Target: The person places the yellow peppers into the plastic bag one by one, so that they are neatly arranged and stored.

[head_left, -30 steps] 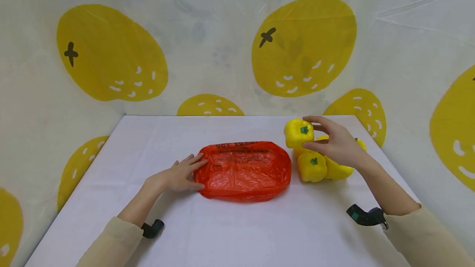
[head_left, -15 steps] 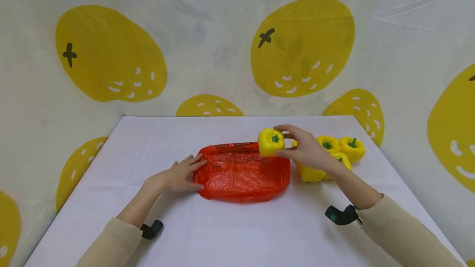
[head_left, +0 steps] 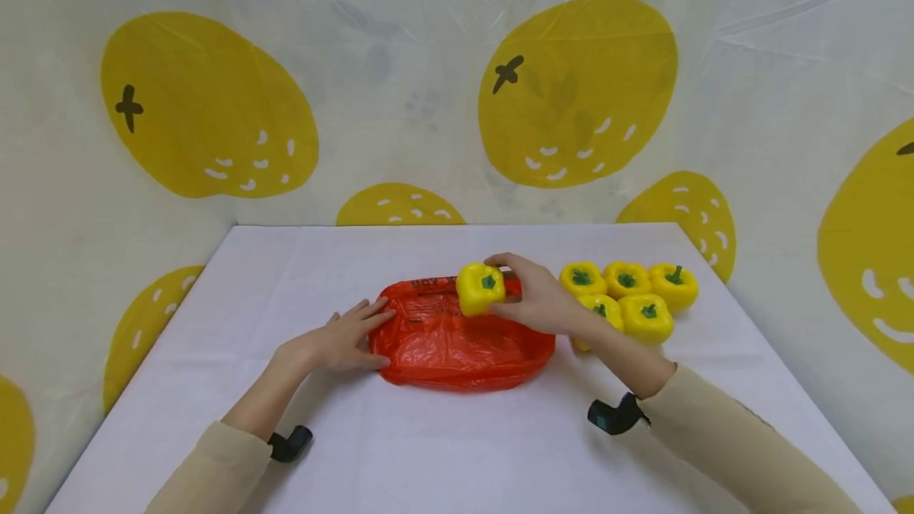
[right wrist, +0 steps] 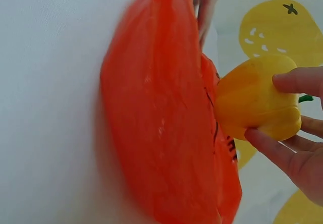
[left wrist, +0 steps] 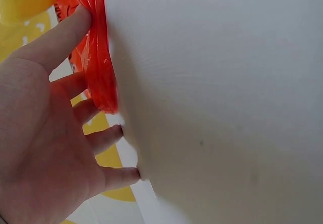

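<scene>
My right hand (head_left: 537, 293) pinches a yellow bell pepper (head_left: 477, 289) between thumb and fingers, its green stem turned to the right. The pepper is held over a red plastic bag (head_left: 457, 355) with dark print, overlapping the bag's back part in the head view. In the right wrist view the pepper (right wrist: 260, 100) is up against the bag's printed rim. My left hand (head_left: 341, 341) lies at the bag's left end with fingers spread and straight. In the left wrist view its thumb and nearer fingers touch the red plastic (left wrist: 101, 72).
Several more yellow bell peppers (head_left: 646, 318) stand in a cluster right of the bag, partly behind my right forearm. A white cloth covers the table (head_left: 443, 450). Behind it hangs a pale curtain (head_left: 400, 101) printed with large yellow fruit.
My right hand has carried the yellow bell pepper leftward from above the cluster to over the red bag. The other peppers now show more fully. My left hand has stayed at the bag.
</scene>
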The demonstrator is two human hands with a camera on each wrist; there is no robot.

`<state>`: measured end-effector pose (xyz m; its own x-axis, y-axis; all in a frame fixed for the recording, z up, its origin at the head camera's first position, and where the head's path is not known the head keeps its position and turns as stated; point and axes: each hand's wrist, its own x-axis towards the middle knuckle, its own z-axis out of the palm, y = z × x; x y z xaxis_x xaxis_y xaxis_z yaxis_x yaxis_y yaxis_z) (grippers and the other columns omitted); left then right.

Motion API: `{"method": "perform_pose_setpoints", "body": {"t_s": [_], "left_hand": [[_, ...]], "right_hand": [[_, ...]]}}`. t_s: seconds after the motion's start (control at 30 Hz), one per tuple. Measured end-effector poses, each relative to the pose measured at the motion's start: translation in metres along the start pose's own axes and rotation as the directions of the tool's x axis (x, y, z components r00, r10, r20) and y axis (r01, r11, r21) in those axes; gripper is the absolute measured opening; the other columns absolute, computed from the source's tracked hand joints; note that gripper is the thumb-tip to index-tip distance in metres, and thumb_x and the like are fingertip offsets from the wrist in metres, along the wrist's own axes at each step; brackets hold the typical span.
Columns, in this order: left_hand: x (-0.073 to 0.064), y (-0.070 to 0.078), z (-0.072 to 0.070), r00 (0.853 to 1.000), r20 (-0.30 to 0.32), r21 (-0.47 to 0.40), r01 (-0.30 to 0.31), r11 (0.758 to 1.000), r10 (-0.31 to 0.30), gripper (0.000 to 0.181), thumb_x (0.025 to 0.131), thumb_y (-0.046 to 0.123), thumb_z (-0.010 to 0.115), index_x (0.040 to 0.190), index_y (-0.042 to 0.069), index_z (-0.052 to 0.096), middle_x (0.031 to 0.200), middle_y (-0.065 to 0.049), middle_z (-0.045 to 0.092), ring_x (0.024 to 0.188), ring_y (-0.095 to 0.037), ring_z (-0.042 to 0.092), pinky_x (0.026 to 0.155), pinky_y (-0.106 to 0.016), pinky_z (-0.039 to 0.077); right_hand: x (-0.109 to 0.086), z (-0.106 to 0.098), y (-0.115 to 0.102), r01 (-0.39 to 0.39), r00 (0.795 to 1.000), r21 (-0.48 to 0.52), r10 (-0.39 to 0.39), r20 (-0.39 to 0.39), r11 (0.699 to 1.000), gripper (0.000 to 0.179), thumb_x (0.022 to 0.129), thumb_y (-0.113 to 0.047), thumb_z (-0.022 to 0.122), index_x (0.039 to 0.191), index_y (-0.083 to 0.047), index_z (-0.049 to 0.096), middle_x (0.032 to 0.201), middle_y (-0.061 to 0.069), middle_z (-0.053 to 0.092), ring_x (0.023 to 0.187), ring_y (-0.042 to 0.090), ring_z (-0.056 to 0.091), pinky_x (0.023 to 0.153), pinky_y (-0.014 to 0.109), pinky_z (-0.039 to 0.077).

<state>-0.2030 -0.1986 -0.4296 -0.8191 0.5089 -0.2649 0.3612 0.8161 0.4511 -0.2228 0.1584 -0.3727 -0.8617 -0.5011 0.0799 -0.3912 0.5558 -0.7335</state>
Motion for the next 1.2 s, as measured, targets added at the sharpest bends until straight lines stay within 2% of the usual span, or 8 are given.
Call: {"method": "perform_pose_setpoints", "body": {"t_s": [0.37, 0.57, 0.77, 1.2], "left_hand": [[0.002, 0.0, 0.001, 1.0, 0.007, -0.004, 0.012, 1.0, -0.012, 0.087, 0.091, 0.045, 0.074, 0.161, 0.012, 0.034, 0.169, -0.014, 0.018, 0.153, -0.046, 0.01, 0.112, -0.078, 0.009], [0.002, 0.0, 0.002, 1.0, 0.0, 0.0, 0.009, 1.0, -0.009, 0.088, 0.091, 0.046, 0.075, 0.161, 0.012, 0.034, 0.169, -0.014, 0.019, 0.153, -0.046, 0.011, 0.112, -0.079, 0.009], [0.001, 0.001, 0.002, 1.0, -0.001, 0.005, 0.018, 1.0, -0.018, 0.088, 0.09, 0.045, 0.075, 0.161, 0.013, 0.035, 0.169, -0.014, 0.019, 0.153, -0.045, 0.011, 0.112, -0.078, 0.01], [-0.001, 0.003, 0.0, 1.0, 0.002, 0.001, 0.027, 1.0, -0.027, 0.088, 0.089, 0.047, 0.076, 0.161, 0.014, 0.035, 0.168, -0.014, 0.021, 0.153, -0.046, 0.012, 0.111, -0.079, 0.011]], "right_hand": [[0.017, 0.03, 0.003, 0.008, 1.0, 0.009, -0.009, 0.009, 1.0, 0.065, 0.09, -0.019, 0.082, 0.145, -0.01, 0.05, 0.14, 0.005, 0.057, 0.126, 0.025, 0.056, 0.105, 0.044, 0.05], [0.023, 0.045, 0.005, -0.017, 1.0, 0.013, 0.017, 0.014, 1.0, 0.066, 0.089, -0.021, 0.083, 0.146, -0.013, 0.051, 0.14, 0.002, 0.058, 0.124, 0.021, 0.056, 0.102, 0.042, 0.052], [0.03, 0.053, 0.003, -0.04, 0.999, 0.047, 0.039, 0.005, 0.998, 0.068, 0.09, -0.021, 0.083, 0.148, -0.015, 0.05, 0.141, 0.002, 0.057, 0.122, 0.021, 0.056, 0.101, 0.042, 0.053], [0.051, 0.07, -0.004, -0.039, 0.999, 0.06, 0.037, 0.033, 0.997, 0.067, 0.091, -0.024, 0.082, 0.149, -0.012, 0.05, 0.143, 0.003, 0.056, 0.126, 0.023, 0.055, 0.104, 0.041, 0.051]]}}
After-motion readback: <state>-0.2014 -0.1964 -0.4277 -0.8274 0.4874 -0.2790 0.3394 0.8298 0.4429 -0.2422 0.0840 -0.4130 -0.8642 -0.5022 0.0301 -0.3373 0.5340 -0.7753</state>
